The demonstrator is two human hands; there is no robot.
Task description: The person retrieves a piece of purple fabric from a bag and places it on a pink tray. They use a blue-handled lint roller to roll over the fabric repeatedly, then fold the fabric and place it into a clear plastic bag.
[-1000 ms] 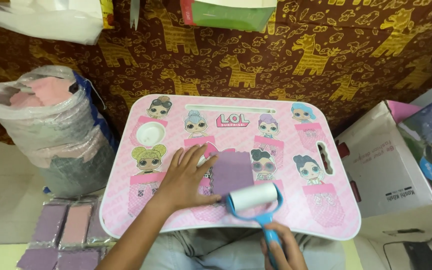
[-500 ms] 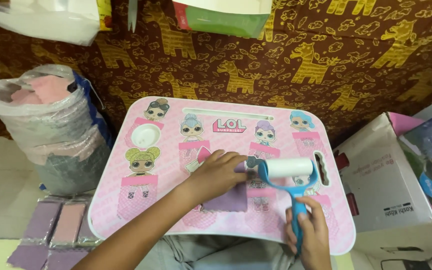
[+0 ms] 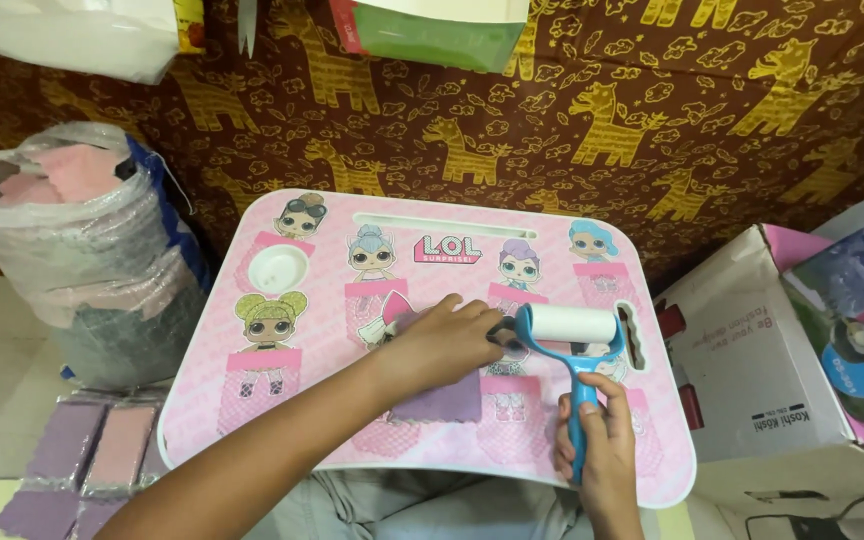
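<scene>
Head view: left hand [image 3: 449,340] lies flat, fingers spread, pressing down on a purple fabric patch [image 3: 439,398] that sits on the pink lap table [image 3: 252,400], slightly right of centre. Most of the patch is under the palm; its lower edge shows toward the near rim. Right hand [image 3: 594,440] is closed in a fist around the blue handle of a lint roller [image 3: 572,325]. The roller's white drum sits just off the patch's right edge, close to the left fingertips, near the table's slot. Drum axis runs left-right; handle runs toward the person, head pointing away. Judgement: rolling is mid-way at best, since the drum is off the patch and the covered part cannot be checked. Lint pickup can't be told at this size. More patches [image 3: 92,450] lie on the floor to the left, beside a plastic bag of fabric [image 3: 82,250].
</scene>
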